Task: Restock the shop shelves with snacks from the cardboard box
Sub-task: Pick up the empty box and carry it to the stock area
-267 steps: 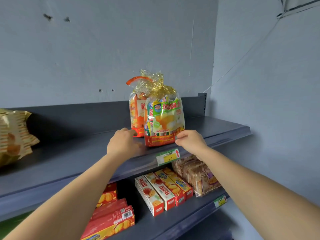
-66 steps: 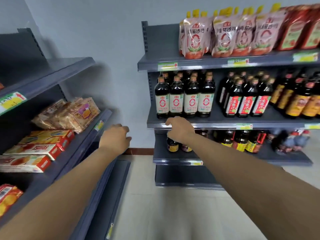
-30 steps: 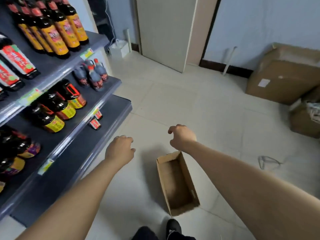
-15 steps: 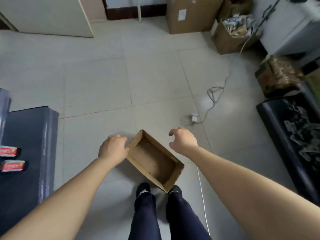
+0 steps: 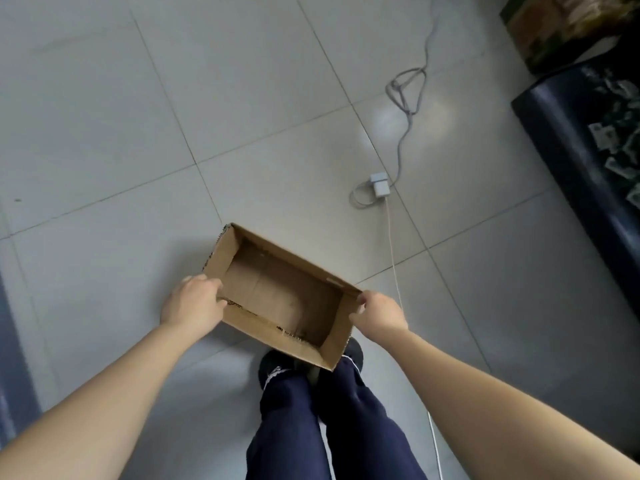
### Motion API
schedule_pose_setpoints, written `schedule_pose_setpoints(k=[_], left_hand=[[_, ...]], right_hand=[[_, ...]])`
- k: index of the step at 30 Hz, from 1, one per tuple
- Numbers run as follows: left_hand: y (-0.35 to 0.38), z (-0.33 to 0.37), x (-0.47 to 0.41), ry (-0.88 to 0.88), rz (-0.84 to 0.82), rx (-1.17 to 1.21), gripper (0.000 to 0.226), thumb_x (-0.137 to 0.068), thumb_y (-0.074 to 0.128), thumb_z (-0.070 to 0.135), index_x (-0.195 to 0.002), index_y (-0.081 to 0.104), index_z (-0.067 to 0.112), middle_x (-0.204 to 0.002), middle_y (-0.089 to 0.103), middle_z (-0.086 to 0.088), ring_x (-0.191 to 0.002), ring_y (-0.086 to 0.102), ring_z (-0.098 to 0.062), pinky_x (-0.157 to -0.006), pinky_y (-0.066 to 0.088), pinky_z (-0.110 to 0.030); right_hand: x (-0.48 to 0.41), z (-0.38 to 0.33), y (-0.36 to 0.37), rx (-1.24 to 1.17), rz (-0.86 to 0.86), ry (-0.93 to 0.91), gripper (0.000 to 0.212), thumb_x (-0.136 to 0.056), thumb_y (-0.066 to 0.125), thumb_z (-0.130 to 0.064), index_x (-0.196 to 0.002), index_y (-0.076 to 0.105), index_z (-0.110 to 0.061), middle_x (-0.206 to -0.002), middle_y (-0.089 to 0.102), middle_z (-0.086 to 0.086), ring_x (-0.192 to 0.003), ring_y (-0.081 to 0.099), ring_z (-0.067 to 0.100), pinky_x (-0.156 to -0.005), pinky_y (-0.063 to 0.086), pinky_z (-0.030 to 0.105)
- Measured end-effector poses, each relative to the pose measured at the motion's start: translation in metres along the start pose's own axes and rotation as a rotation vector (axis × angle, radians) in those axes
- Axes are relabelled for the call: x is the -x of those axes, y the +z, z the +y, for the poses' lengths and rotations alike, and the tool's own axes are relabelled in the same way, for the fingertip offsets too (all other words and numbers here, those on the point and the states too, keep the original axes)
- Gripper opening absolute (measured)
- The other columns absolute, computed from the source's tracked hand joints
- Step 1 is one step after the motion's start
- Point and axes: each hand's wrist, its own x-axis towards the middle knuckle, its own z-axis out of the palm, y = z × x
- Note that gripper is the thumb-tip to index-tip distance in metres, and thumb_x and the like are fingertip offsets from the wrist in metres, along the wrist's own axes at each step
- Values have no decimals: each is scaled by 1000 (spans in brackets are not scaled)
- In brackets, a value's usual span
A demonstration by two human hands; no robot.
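- Head view: the box (image 5: 277, 289) is low over the floor (image 5: 104, 133), open top up, with nothing visible inside. I cannot tell whether it is lifted yet.
- My left hand (image 5: 194, 303) curls over its left rim and my right hand (image 5: 379, 317) pinches the right corner, so the hands are apart, one at each end.
- I judge the snacks are shelved. Next I should lift the box level, clear of the cable (image 5: 398, 161).

Left hand (image 5: 192, 303) and right hand (image 5: 379, 315), apart from it half a second ago, now grip opposite rims of the open brown cardboard box (image 5: 280, 292) at frame centre; view now tilts further down.
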Motion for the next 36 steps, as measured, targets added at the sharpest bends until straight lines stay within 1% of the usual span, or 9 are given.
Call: schedule_pose_setpoints(k=[3, 6, 10, 13, 17, 22, 25, 29, 36], left_hand=[[38, -7, -39, -34, -20, -2, 31, -91, 60, 32, -118, 65, 18, -118, 59, -5, -119, 49, -27, -93, 46, -36], [71, -17, -76, -89, -15, -19, 38, -91, 61, 33, -125, 59, 17, -123, 55, -9, -120, 47, -30, -93, 46, -39], [113, -36, -119, -201, 13, -16, 75, -86, 67, 33, -147, 28, 11, -145, 38, -14, -132, 39, -35, -103, 39, -46], [140, -49, -144, -401, -95, 121, 87, -89, 63, 35, -153, 9, 10, -155, 28, -12, -139, 33, -33, -111, 28, -48], [151, -63, -154, -473, -94, 320, 62, -87, 64, 28, -141, 38, 11, -141, 47, -15, -125, 48, -41, -102, 43, -49], [114, -73, -127, -482, -25, 331, 53, -87, 62, 23, -137, 47, 13, -134, 53, -16, -121, 51, -41, -100, 46, -45], [80, -77, -102, -512, 10, 373, 53, -87, 61, 22, -137, 48, 13, -133, 54, -19, -120, 51, -43, -100, 45, -45], [22, -82, -62, -527, 82, 454, 48, -87, 59, 21, -134, 51, 16, -131, 55, -19, -117, 53, -42, -98, 47, -46], [-104, -94, 8, -524, 220, 576, 45, -90, 54, 19, -134, 52, 15, -132, 56, -16, -118, 53, -40, -98, 47, -45]], right_hand=[[-44, 20, 37, -104, -53, 123, 33, -83, 59, -20, -115, 60, -13, -112, 66, 7, -101, 64, 28, -84, 55, 36], [-84, 36, 69, -192, -120, 239, 15, -88, 58, -17, -100, 57, -7, -96, 61, 9, -96, 62, 29, -82, 52, 36], [-123, 52, 107, -381, -194, 383, 17, -87, 59, -16, -74, 51, -10, -73, 53, 5, -67, 52, 20, -57, 44, 29], [-141, 57, 128, -442, -164, 421, 8, -86, 55, -15, -85, 58, -7, -74, 57, 7, -65, 55, 22, -57, 45, 31], [-149, 56, 128, -370, -55, 418, 21, -82, 50, -10, -100, 60, -7, -93, 66, 12, -89, 65, 32, -69, 51, 35], [-128, 27, 73, -340, 95, 300, 13, -82, 51, -8, -91, 60, -11, -87, 65, 9, -79, 61, 29, -55, 43, 24], [-101, 1, 35, -322, 164, 223, 22, -82, 50, -7, -100, 61, -16, -89, 66, 6, -77, 61, 26, -49, 38, 21], [-51, -36, -16, -332, 292, 133, 39, -83, 49, -2, -116, 60, -20, -100, 67, 6, -85, 61, 26, -70, 54, 32], [39, -112, -110, -313, 471, 21, 44, -87, 48, -2, -127, 57, -19, -109, 66, 11, -101, 59, 33, -87, 51, 38]])
